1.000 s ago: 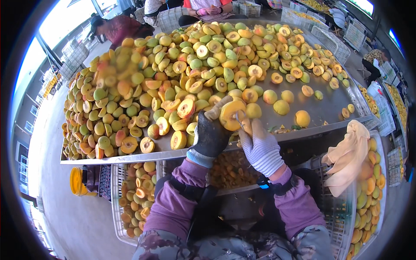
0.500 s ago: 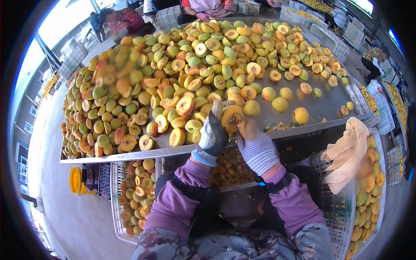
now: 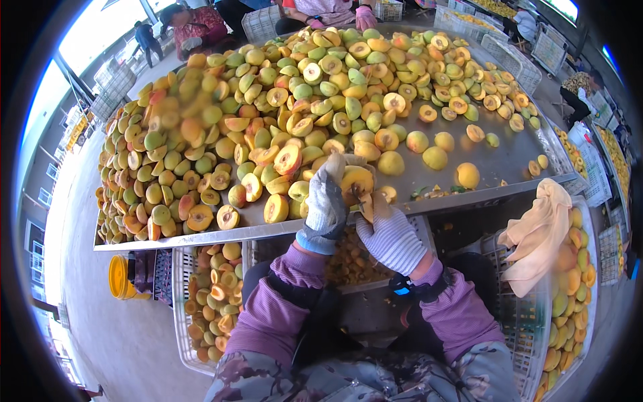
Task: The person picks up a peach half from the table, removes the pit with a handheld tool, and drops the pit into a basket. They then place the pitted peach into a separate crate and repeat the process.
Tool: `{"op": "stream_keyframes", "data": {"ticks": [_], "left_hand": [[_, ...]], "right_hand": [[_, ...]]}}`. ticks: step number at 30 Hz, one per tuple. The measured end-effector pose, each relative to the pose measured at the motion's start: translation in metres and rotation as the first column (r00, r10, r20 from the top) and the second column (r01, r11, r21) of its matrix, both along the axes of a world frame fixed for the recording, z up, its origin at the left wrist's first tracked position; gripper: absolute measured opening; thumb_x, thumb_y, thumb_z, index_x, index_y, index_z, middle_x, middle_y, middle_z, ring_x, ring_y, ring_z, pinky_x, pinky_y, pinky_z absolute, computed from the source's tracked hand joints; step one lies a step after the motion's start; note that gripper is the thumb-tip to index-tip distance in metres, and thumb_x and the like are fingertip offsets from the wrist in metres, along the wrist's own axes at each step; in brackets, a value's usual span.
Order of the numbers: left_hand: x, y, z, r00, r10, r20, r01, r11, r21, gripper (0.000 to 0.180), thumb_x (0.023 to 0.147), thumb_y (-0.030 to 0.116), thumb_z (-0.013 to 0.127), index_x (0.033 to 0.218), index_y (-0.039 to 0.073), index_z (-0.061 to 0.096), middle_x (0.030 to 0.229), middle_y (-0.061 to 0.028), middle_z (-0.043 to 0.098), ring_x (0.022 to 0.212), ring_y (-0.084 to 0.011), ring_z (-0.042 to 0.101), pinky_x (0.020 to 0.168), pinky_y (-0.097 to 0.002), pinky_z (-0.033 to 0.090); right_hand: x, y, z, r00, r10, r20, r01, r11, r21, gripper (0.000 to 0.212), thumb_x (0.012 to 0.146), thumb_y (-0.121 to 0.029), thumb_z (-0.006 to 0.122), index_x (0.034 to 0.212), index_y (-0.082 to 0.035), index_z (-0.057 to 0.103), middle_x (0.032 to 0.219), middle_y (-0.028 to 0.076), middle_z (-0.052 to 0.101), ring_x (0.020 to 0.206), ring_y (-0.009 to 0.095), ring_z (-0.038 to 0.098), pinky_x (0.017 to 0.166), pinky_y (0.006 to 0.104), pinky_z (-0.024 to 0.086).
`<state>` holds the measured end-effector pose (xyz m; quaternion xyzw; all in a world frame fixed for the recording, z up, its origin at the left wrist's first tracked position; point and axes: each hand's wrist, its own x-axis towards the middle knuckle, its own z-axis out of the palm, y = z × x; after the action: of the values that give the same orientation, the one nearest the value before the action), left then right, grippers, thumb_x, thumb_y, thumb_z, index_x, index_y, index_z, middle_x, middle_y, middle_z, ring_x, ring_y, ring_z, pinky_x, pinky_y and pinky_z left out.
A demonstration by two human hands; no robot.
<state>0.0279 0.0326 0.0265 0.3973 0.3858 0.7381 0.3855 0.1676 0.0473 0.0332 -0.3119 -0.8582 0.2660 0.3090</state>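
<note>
Head view: holding a cut fruit [image 3: 357,181] in the gloved left hand [image 3: 326,211], at the near edge of the metal table [image 3: 510,159], with a firm-looking grip round the skin side; working at the cut face with the right hand [image 3: 394,238] in a striped glove, fingers gathered narrowly by the lower edge of the flesh; cannot tell tool from fingertip in that spot, nor say for certain what is pinched there, if anything; seems partway through this one piece, already opened, with a dark patch near its middle, hollow or stone, too small and shaded to tell which; judging by the broad heap of fruit [image 3: 288,100] across the table, looks far from finished; largely cut there, with many pale or brown-centred faces showing, yet rounded side up in places, so cannot sort halves from wholes; toward the barer right part, apparently uncut, a yellow-orange fruit [image 3: 467,175]; for signs of work done, perhaps to be read in the halves [image 3: 218,295] filling the white crate [image 3: 179,308] at lower left, and in the small dull-orange pieces [image 3: 355,261] below the table edge; plenty left to handle, by the look of that heap.
</note>
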Motion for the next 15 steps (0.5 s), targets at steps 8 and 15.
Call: {"op": "stream_keyframes", "data": {"ticks": [8, 15], "left_hand": [[-0.004, -0.006, 0.008, 0.988, -0.135, 0.077, 0.138, 0.99, -0.027, 0.057, 0.086, 0.051, 0.063, 0.105, -0.002, 0.063, 0.092, -0.0092, 0.067, 0.083, -0.0167, 0.064, 0.071, -0.0293, 0.053], [0.007, -0.001, 0.009, 0.993, 0.118, -0.017, -0.119, 0.991, -0.063, 0.034, 0.089, 0.031, 0.064, 0.099, -0.002, 0.067, 0.088, -0.0049, 0.067, 0.078, -0.0105, 0.06, 0.071, -0.0232, 0.047]], "right_hand": [[0.011, 0.005, 0.005, 0.966, 0.245, -0.079, -0.257, 0.933, -0.253, 0.027, 0.091, -0.013, 0.056, 0.113, 0.0, 0.048, 0.068, 0.012, 0.059, 0.047, 0.025, 0.06, 0.043, 0.0346, 0.048], [0.011, 0.001, 0.013, 0.962, 0.219, -0.165, -0.273, 0.83, -0.486, 0.023, 0.092, -0.014, 0.055, 0.109, 0.0, 0.05, 0.069, 0.009, 0.059, 0.047, 0.017, 0.06, 0.043, 0.0318, 0.048]]}}
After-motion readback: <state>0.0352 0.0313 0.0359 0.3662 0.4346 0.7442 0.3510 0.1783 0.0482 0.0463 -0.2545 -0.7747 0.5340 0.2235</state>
